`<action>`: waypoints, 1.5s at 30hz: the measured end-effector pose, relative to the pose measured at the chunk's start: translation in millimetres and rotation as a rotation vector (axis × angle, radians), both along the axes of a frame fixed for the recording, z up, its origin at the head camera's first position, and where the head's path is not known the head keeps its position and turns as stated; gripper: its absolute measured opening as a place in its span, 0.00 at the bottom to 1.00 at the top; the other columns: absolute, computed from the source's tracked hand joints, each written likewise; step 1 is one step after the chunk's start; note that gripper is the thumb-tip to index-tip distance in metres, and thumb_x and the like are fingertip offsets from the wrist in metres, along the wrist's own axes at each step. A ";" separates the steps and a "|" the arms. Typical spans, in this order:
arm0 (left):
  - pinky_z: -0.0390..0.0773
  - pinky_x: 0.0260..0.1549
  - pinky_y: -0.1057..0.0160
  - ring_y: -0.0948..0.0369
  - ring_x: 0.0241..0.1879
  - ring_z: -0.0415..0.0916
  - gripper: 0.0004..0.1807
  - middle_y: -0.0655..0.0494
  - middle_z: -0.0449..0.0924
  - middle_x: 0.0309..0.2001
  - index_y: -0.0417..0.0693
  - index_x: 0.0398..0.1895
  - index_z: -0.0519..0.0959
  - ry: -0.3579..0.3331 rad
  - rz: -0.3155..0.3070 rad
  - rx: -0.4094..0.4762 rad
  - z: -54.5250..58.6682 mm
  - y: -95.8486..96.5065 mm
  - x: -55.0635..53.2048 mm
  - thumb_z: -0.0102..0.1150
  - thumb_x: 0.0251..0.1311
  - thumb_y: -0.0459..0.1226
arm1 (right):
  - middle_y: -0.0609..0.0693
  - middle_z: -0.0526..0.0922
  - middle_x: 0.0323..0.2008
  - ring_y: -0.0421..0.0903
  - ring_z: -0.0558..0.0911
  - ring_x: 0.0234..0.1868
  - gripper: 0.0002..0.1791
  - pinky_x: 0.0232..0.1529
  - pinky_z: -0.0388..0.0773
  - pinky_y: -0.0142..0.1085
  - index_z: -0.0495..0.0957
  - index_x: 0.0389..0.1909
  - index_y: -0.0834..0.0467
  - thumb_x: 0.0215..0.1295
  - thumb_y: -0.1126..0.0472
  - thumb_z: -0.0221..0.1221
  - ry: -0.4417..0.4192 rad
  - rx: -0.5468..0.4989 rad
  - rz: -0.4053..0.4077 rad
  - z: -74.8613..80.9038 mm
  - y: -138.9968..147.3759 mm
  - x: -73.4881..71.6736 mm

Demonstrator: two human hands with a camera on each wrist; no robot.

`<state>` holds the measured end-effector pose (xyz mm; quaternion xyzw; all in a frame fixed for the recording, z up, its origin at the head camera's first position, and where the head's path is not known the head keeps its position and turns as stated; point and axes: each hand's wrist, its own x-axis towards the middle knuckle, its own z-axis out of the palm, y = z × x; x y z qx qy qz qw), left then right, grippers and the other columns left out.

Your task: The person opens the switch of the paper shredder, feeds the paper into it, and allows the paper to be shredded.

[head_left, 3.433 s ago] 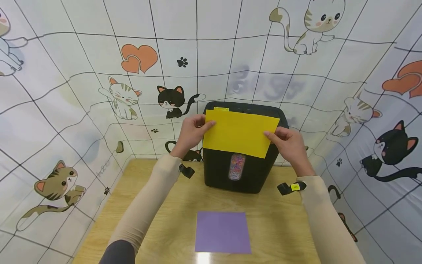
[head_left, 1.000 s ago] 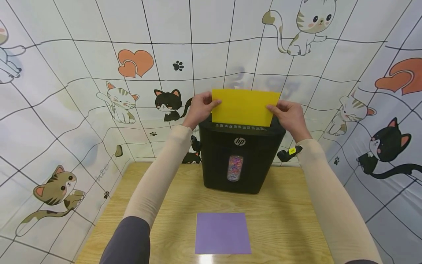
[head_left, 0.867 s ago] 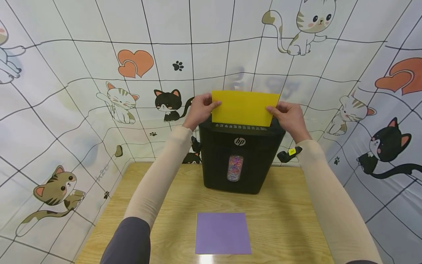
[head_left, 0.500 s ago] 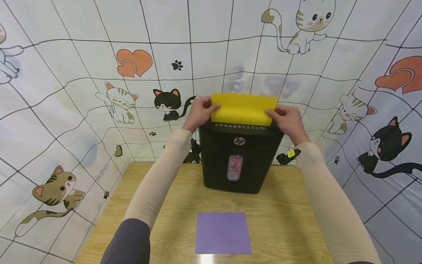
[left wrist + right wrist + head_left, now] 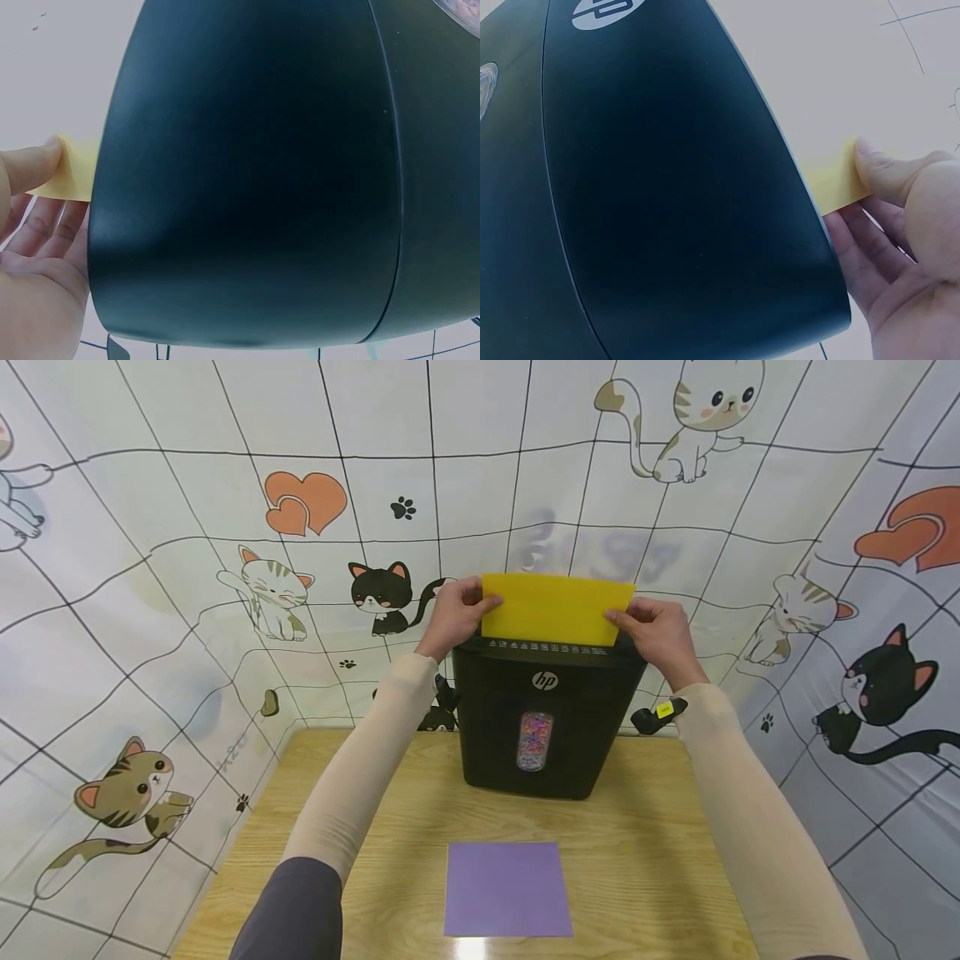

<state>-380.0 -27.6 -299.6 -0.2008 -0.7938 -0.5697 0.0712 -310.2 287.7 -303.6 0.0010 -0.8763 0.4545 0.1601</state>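
Note:
A yellow sheet of paper (image 5: 555, 608) stands upright at the top of a black HP paper shredder (image 5: 495, 718). Its lower edge is hidden behind the printed front rim of the machine. My left hand (image 5: 456, 614) pinches the sheet's left edge between thumb and fingers. At the opposite edge, my right hand (image 5: 658, 635) holds the paper the same way. In the left wrist view, the left thumb presses the yellow paper (image 5: 75, 169) against the fingers behind it. The right wrist view has the right hand (image 5: 911, 232) gripping the other edge, beside the shredder's dark body (image 5: 682, 187).
A purple sheet (image 5: 507, 889) lies flat on the wooden table (image 5: 390, 827) in front of the shredder. Coloured shreds show through the machine's oval window (image 5: 535, 742). A white cloth with cat drawings (image 5: 480, 485) hangs behind and at both sides.
Both hands have raised the yellow sheet from before the shredder's front to its top, then lowered it slightly. It bowed half a second ago and looks flatter now. The purple sheet stayed put.

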 end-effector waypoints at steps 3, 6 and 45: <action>0.85 0.54 0.58 0.57 0.51 0.85 0.17 0.51 0.87 0.53 0.48 0.56 0.83 0.001 0.001 -0.005 0.0 0.0 0.5 0.66 0.67 0.43 | 0.57 0.87 0.56 0.51 0.86 0.54 0.32 0.61 0.81 0.47 0.83 0.61 0.53 0.65 0.37 0.63 -0.006 0.005 0.002 0.0 0.2 0.1; 0.85 0.54 0.57 0.57 0.51 0.85 0.17 0.50 0.87 0.53 0.47 0.55 0.84 0.003 0.003 -0.010 -0.3 -0.9 0.7 0.66 0.67 0.43 | 0.56 0.87 0.55 0.50 0.85 0.54 0.32 0.61 0.80 0.47 0.83 0.61 0.53 0.65 0.36 0.63 -0.016 0.000 0.007 -0.4 -0.2 -0.2; 0.85 0.53 0.59 0.59 0.49 0.85 0.15 0.50 0.87 0.52 0.48 0.53 0.84 0.002 -0.009 0.002 -4.7 -2.9 -0.4 0.66 0.68 0.42 | 0.59 0.86 0.55 0.55 0.85 0.54 0.32 0.62 0.79 0.51 0.83 0.60 0.55 0.66 0.37 0.62 -0.040 0.032 0.025 2.6 -1.8 2.2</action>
